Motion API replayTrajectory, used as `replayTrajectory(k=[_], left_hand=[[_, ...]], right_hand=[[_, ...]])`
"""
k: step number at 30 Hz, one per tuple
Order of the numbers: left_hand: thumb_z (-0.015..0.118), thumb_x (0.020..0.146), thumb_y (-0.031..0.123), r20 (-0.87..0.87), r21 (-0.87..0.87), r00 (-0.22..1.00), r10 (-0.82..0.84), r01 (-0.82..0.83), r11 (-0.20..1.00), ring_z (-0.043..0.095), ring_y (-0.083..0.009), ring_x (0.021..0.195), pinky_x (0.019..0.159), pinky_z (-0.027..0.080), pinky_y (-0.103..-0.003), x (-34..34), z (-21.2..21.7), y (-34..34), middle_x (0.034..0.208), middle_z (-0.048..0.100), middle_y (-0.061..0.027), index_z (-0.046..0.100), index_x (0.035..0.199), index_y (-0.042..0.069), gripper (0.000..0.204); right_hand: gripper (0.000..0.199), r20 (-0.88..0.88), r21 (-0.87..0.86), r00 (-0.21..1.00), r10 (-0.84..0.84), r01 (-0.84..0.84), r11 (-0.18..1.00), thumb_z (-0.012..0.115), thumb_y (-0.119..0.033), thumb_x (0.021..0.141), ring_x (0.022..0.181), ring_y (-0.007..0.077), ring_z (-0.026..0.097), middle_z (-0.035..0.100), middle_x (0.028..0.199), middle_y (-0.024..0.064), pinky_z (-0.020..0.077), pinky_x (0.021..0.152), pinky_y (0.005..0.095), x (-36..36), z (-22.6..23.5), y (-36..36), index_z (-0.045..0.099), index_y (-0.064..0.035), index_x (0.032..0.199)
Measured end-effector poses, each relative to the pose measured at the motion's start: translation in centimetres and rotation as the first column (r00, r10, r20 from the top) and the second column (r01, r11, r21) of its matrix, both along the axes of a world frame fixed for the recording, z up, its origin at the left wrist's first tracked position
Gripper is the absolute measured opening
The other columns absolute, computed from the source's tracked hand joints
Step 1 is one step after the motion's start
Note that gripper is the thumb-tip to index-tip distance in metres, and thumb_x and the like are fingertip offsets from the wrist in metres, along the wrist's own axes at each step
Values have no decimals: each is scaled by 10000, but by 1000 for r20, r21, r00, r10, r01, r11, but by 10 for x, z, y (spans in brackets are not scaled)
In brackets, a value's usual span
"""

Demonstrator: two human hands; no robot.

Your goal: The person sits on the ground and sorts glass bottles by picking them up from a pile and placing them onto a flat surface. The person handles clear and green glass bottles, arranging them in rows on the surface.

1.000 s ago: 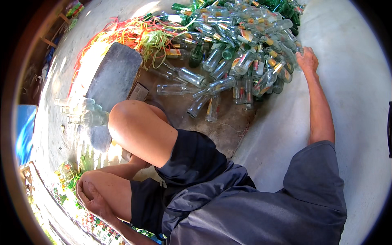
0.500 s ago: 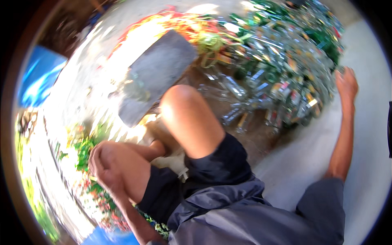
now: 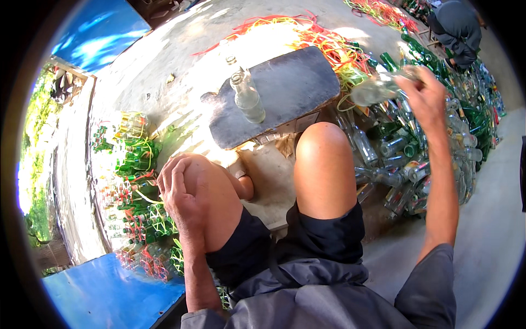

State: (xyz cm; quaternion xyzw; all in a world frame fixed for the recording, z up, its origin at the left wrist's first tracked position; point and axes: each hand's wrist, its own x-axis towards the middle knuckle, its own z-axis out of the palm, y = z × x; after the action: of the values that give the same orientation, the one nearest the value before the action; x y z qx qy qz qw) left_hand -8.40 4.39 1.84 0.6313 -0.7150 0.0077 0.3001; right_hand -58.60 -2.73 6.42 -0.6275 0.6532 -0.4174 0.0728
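Observation:
My right hand is closed round a clear glass bottle, held almost level above the near edge of a bottle pile. The bottle's base points left, toward a dark, flat board raised before my knees. Another clear bottle stands upright on that board. Behind it, a second clear bottle shows only in part against the bright glare. My left hand lies over my left knee with its fingers stretched out, holding nothing.
Red and yellow plastic strips lie tangled beyond the board. Bundles of strapped bottles stand at my left. Blue panels flank the left side. Another person bends over at the far right, beside the pile.
My right hand has come inward from the pile's right edge and now visibly holds a bottle. The whole view has shifted and sharpened. My left hand stays on the knee.

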Motion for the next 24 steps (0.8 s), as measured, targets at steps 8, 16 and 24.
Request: replayTrajectory(k=[8,16,24], left_hand=[[740,895,161,3,-38,1000,-9,9,999,583,-374,1257,1133,430,-476,4,2,-3,1264,699,-144,691,1174,2,324],[759,858,150,-66,-26,997,26,-28,999,610,-384,1228,1090,463,-475,5,-2,-8,1216,718,-126,716,1101,35,272],[748,852,97,-106,15,994,3,-1,1000,592,-374,1249,1142,427,-488,0,1,-9,1233,717,-125,710,1115,14,278]], right_hand=[[318,-113,109,990,89,-77,991,800,-220,854,735,174,705,729,763,90,556,711,321,121,-55,-148,765,17,1063],[323,46,-35,965,260,-258,965,780,-249,849,825,274,723,740,908,143,568,755,398,194,-69,-210,753,-8,1062],[378,-64,33,980,189,-188,982,759,-337,832,949,372,730,744,1015,203,572,837,456,212,-100,-250,743,-18,1034]])
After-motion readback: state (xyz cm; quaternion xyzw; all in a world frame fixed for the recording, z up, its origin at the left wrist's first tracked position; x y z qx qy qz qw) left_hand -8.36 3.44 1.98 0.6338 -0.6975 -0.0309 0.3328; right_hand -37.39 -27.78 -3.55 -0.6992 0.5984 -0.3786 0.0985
